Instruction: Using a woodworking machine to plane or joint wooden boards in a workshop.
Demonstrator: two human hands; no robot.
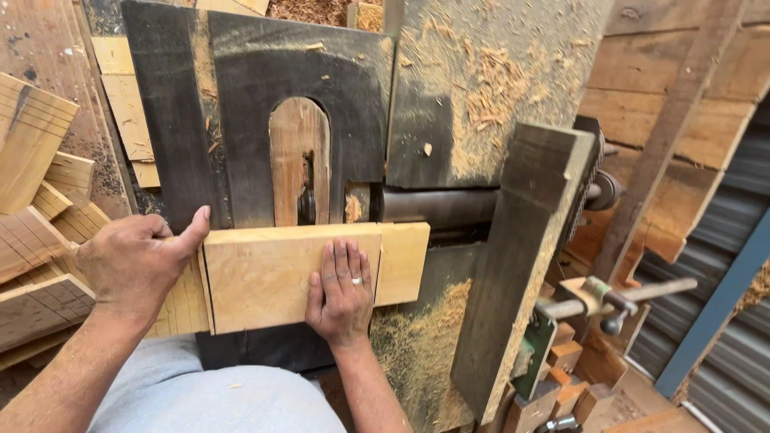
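Observation:
A pale wooden board [265, 273] lies flat across the dark metal machine table [241, 72], just in front of the rounded slot with a wooden insert [298, 156]. My left hand [136, 265] grips the board's left end, thumb stretched along its top edge. My right hand [341, 293], a ring on one finger, presses flat on the board's right half with fingers spread. A steel cutter shaft [437, 204] runs to the right behind the board's far edge.
Stacks of cut pale wood pieces [36, 232] sit at the left. A dark upright fence plank [521, 265] leans at the right. Sawdust [489, 80] covers the table. Small wood blocks [561, 385] and a metal handle [618, 297] lie lower right.

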